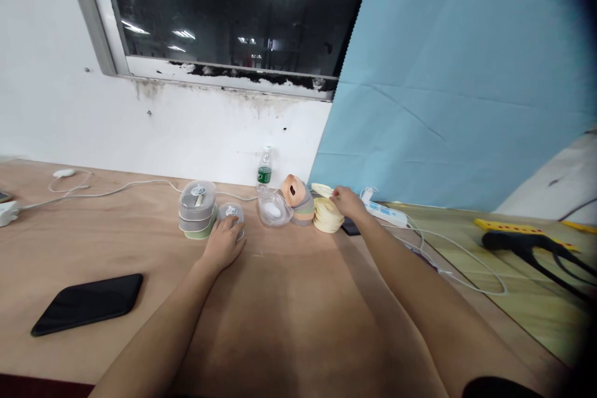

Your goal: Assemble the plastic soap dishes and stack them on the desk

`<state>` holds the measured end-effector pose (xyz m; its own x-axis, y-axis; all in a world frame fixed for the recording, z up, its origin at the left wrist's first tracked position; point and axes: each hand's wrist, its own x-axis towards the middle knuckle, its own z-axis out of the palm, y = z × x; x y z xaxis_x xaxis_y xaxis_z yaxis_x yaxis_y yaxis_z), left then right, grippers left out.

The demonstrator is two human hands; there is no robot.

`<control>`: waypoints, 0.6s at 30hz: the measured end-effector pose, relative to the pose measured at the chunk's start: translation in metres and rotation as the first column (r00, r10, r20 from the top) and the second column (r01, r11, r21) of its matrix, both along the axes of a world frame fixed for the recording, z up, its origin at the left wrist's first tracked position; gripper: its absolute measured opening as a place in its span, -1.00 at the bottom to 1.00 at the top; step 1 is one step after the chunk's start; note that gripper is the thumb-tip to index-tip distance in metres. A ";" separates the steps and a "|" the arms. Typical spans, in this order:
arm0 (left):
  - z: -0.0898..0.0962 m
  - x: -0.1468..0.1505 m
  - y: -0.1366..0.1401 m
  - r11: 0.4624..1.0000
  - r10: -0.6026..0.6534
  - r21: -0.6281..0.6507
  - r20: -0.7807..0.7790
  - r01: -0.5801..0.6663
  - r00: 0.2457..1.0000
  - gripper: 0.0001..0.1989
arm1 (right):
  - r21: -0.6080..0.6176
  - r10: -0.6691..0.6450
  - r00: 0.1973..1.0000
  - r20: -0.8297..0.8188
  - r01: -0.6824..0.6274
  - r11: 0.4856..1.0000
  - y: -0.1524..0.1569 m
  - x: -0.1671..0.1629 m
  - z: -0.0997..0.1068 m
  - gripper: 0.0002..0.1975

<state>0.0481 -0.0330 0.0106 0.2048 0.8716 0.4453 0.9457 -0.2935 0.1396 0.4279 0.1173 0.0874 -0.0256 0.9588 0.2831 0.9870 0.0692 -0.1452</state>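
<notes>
Right of the bottle (pixel 264 173), my right hand (pixel 349 202) pinches a cream piece (pixel 321 189) in closed fingertips and the cream stack (pixel 327 219) may topple if my wrist brushes it; left of the bottle, my left hand (pixel 224 241), fingers slightly apart, rests on a box (pixel 225 208).

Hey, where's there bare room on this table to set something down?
The biggest bare patch of table lies between your left arm and right arm. Another lies left of the stacked boxes, between the white cable and near phone. It's crowded along the back, from those boxes past the bottle to the cream stack and power strip.
</notes>
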 end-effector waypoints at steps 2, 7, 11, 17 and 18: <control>-0.001 0.001 0.000 1.000 0.011 0.001 -0.001 -0.011 1.000 -0.59 | 0.141 0.029 0.993 -0.112 -0.013 0.990 -0.016 0.003 0.002 -0.81; 0.002 0.009 -0.004 0.999 0.024 0.037 0.017 -0.025 1.000 -0.59 | 0.460 0.300 0.864 -0.404 -0.092 0.883 -0.089 -0.015 -0.014 -0.77; 0.013 0.023 -0.016 0.991 -0.089 0.109 0.123 0.076 0.988 -0.59 | 0.498 0.520 0.593 -0.615 -0.219 0.839 -0.149 -0.050 -0.040 -0.72; 0.003 0.039 -0.033 0.941 -0.332 0.104 0.464 0.322 0.821 -0.32 | 0.176 0.415 0.370 -0.831 -0.532 0.828 -0.187 -0.082 -0.065 -0.61; 0.000 0.041 -0.033 0.938 -0.334 0.108 0.535 0.329 0.776 -0.32 | 0.124 0.383 0.351 -0.854 -0.579 0.806 -0.188 -0.084 -0.067 -0.61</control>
<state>0.0894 -0.0662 0.0108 0.2061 0.7903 0.5770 0.5620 -0.5783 0.5914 0.3434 -0.0710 0.0199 -0.3553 0.8907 0.2835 0.1994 0.3685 -0.9080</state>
